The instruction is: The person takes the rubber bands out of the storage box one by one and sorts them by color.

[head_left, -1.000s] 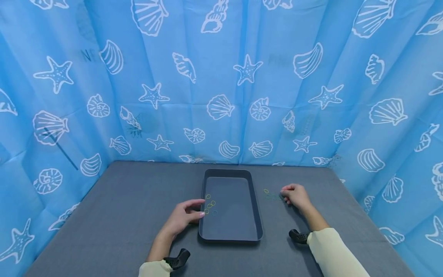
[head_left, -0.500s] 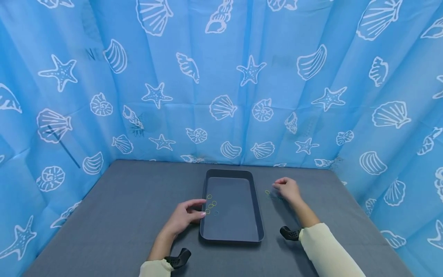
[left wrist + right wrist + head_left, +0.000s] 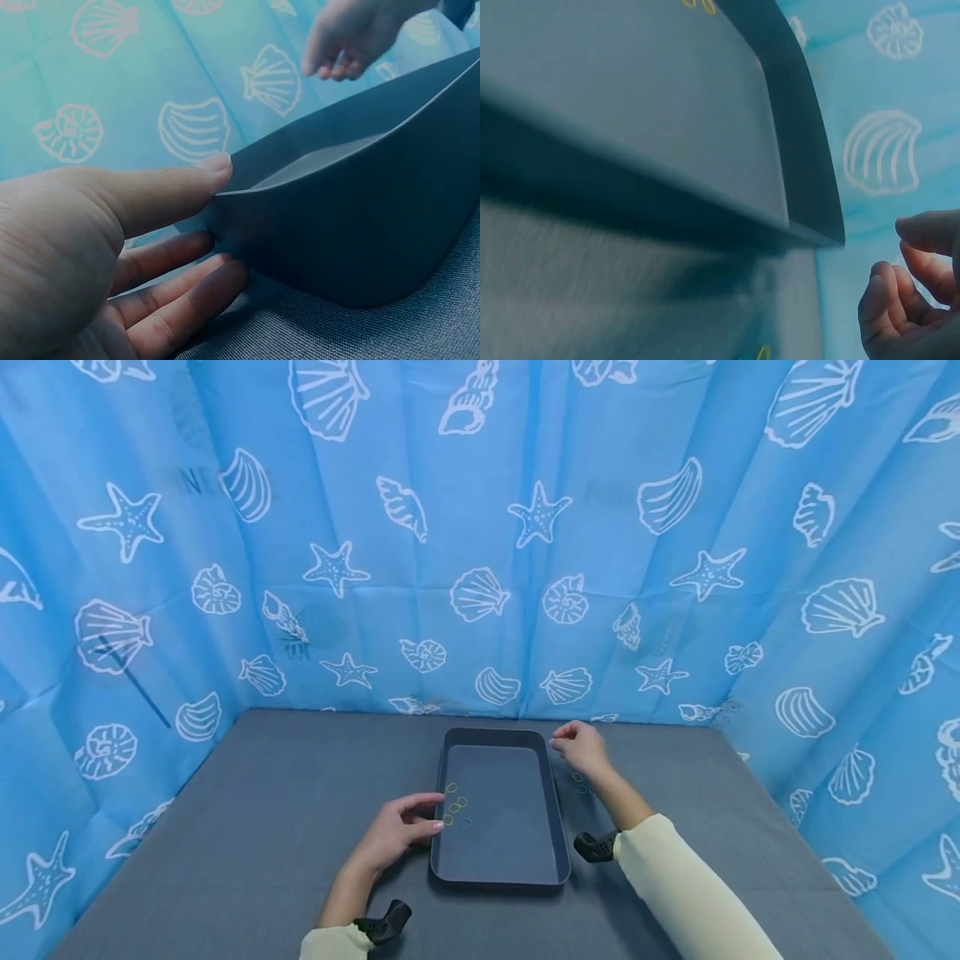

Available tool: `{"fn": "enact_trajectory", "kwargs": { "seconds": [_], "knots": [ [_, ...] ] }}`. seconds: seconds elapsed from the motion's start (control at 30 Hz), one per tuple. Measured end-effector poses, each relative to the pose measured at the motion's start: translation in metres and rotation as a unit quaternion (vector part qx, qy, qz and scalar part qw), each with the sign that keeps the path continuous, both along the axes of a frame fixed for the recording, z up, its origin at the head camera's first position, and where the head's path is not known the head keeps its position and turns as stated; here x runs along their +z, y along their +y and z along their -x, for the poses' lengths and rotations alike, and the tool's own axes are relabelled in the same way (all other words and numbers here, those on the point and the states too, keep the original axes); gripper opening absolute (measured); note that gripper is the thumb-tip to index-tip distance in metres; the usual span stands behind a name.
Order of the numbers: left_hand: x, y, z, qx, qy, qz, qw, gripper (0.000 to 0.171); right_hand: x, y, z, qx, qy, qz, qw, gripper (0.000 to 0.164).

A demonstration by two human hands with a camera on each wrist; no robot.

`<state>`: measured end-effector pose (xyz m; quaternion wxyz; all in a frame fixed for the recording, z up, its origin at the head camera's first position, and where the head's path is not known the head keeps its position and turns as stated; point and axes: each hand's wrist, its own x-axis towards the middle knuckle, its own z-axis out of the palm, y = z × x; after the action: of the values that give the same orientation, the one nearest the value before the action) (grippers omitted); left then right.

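Note:
A dark grey rectangular tray (image 3: 495, 868) lies in the middle of the grey table. My left hand (image 3: 401, 827) holds its left wall, thumb (image 3: 187, 184) at the rim and the other fingers against the outside. Beyond the tray's far right corner is my right hand (image 3: 581, 749), raised, its thumb and fingers curled inward with the tips close together. I cannot tell whether a small ring is between them. Several thin yellow rings, such as this yellow ring (image 3: 462, 802), lie inside the tray near my left fingers, along with a bluish ring (image 3: 466, 823).
Right of the tray, partly behind my right forearm, lie a yellow ring (image 3: 577, 777) and a green ring (image 3: 581, 789) on the table (image 3: 300, 777). A blue curtain (image 3: 480, 652) with white shell prints surrounds the table at the back and sides.
My right hand has moved left and away from me, from beside the rings on the table to the tray's far right corner. My left hand stays on the tray.

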<state>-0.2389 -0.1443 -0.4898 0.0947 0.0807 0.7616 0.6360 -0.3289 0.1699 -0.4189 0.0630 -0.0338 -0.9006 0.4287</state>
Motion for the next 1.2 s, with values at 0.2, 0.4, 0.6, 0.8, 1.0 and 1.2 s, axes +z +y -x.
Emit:
{"fn": "enact_trajectory", "kwargs": {
  "seconds": [0.2,0.4,0.6,0.8,1.0,1.2],
  "knots": [
    [0.000,-0.001,0.000,-0.001,0.001,-0.001,1.0000,0.047,0.006,-0.020,0.002,0.062,-0.026,0.024,0.997,0.010],
    [0.001,-0.001,-0.002,0.002,-0.003,-0.001,1.0000,0.047,0.005,-0.035,-0.002,0.130,-0.055,0.026,0.990,0.007],
    [0.001,-0.001,-0.001,0.003,-0.004,-0.001,1.0000,0.048,0.003,-0.046,-0.007,0.212,-0.083,0.020,0.974,0.009],
    [0.002,0.000,-0.001,0.001,-0.006,-0.008,0.9999,0.047,0.001,-0.055,-0.010,0.285,-0.104,0.008,0.953,0.016],
    [0.002,0.000,0.000,0.001,-0.008,-0.006,0.9999,0.047,-0.003,-0.063,-0.014,0.340,-0.122,-0.006,0.932,0.023],
    [0.002,-0.001,0.000,-0.001,-0.008,-0.007,0.9999,0.046,-0.007,-0.069,-0.015,0.374,-0.152,-0.007,0.915,0.026]
  ]
}}
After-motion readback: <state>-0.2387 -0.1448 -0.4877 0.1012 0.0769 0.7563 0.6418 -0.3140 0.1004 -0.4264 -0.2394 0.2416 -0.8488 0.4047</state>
